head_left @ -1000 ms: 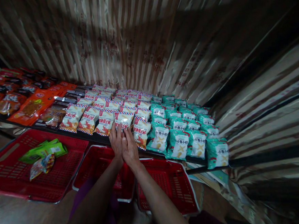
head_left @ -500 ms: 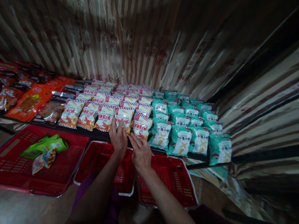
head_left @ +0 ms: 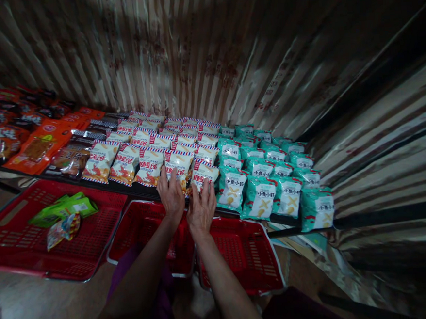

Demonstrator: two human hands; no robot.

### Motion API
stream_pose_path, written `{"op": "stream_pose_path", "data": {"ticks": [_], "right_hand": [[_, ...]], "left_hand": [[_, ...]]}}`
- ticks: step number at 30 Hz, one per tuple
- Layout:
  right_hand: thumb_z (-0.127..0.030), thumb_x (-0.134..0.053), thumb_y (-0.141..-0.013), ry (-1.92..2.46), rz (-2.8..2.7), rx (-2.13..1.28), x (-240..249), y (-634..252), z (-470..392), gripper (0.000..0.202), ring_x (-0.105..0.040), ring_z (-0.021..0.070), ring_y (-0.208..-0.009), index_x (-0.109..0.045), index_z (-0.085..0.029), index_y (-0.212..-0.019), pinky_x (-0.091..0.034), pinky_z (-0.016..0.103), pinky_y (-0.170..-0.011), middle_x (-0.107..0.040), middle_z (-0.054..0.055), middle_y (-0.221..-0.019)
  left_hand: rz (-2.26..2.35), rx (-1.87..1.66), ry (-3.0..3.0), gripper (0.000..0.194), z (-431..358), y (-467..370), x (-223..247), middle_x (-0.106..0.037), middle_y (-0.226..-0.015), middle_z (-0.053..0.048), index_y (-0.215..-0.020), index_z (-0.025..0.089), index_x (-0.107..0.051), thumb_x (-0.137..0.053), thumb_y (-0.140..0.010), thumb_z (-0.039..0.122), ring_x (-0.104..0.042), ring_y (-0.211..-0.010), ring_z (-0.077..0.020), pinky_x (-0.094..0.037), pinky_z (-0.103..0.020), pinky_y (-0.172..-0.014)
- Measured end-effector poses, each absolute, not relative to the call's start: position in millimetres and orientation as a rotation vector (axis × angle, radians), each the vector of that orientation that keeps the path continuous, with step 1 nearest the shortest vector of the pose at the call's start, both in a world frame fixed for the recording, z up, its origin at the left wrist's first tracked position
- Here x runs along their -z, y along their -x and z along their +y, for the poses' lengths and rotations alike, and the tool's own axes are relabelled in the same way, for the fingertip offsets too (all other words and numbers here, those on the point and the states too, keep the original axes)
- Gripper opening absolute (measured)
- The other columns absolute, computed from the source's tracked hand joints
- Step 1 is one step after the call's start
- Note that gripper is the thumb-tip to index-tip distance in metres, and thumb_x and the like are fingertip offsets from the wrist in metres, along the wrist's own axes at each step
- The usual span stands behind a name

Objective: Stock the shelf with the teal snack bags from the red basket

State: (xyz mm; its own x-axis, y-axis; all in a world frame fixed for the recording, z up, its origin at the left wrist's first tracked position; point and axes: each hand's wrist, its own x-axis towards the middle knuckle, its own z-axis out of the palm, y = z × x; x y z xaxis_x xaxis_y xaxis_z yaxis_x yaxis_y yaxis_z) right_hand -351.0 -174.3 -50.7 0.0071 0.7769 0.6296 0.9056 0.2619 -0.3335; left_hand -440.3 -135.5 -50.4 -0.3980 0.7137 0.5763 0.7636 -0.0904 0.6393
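White snack bags with red lettering and striped edges stand in rows on a dark shelf. My left hand (head_left: 172,196) rests its fingers on the lower front of one white bag (head_left: 179,161), fingers slightly apart and not wrapped round it. Just to the right, my right hand (head_left: 201,210) lays its spread fingers on the front of the rightmost front white bag (head_left: 203,172), which leans a little. Teal snack bags (head_left: 261,197) fill the shelf right beside that bag. Neither hand grips anything.
Below the shelf sit three red baskets: a left one (head_left: 18,251) with green packets (head_left: 65,208) and a small colourful packet (head_left: 63,230), a middle one (head_left: 130,228) and a right one (head_left: 247,254). Orange packets (head_left: 39,145) lie at the left. Striped curtain hangs behind.
My right hand has moved up from the bottom edge of the rightmost front white bag onto its front, fingers now spread. That bag has shifted slightly. My left hand has barely moved.
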Motion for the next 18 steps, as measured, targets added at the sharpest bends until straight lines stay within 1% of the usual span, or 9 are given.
{"op": "stream_pose_path", "data": {"ticks": [3,8,11,18], "right_hand": [[-0.014,-0.039,-0.090,1.523,-1.788,0.210,52.4,348.0,-173.6,0.039,-0.019,0.0280,-0.141,-0.054,-0.021,-0.126,-0.035,0.054,-0.102,-0.030,0.014,-0.150],[-0.012,-0.038,-0.090,1.509,-1.802,0.177,49.3,344.5,-171.5,0.034,-0.018,0.0259,-0.142,-0.059,-0.016,-0.116,-0.034,0.051,-0.105,-0.028,0.015,-0.151],[-0.012,-0.038,-0.090,1.537,-1.808,0.170,47.2,345.1,-171.9,0.033,-0.017,0.0258,-0.142,-0.059,-0.014,-0.115,-0.034,0.050,-0.106,-0.029,0.017,-0.150],[-0.014,-0.037,-0.090,1.547,-1.791,0.192,46.7,346.5,-173.5,0.033,-0.017,0.0269,-0.141,-0.058,-0.014,-0.117,-0.032,0.050,-0.105,-0.030,0.017,-0.149]], "left_hand": [[-2.072,1.549,1.701,0.041,-134.9,440.9,49.9,-0.038,-0.146,-0.015,-0.131,0.018,-0.050,-0.036,-0.094,0.027,-0.037,-0.134,-0.0261,-0.035,-0.045,-0.104],[-2.046,1.535,1.713,0.040,-134.6,440.4,47.9,-0.041,-0.143,-0.016,-0.128,0.017,-0.053,-0.036,-0.094,0.026,-0.039,-0.132,-0.0260,-0.036,-0.045,-0.104],[-2.044,1.521,1.703,0.039,-134.6,438.8,48.0,-0.041,-0.143,-0.017,-0.127,0.016,-0.054,-0.037,-0.094,0.026,-0.037,-0.134,-0.0264,-0.034,-0.046,-0.105],[-1.986,1.510,1.706,0.040,-135.2,436.8,49.0,-0.036,-0.147,-0.017,-0.129,0.015,-0.052,-0.036,-0.093,0.025,-0.028,-0.139,-0.0255,-0.029,-0.045,-0.109]]}}
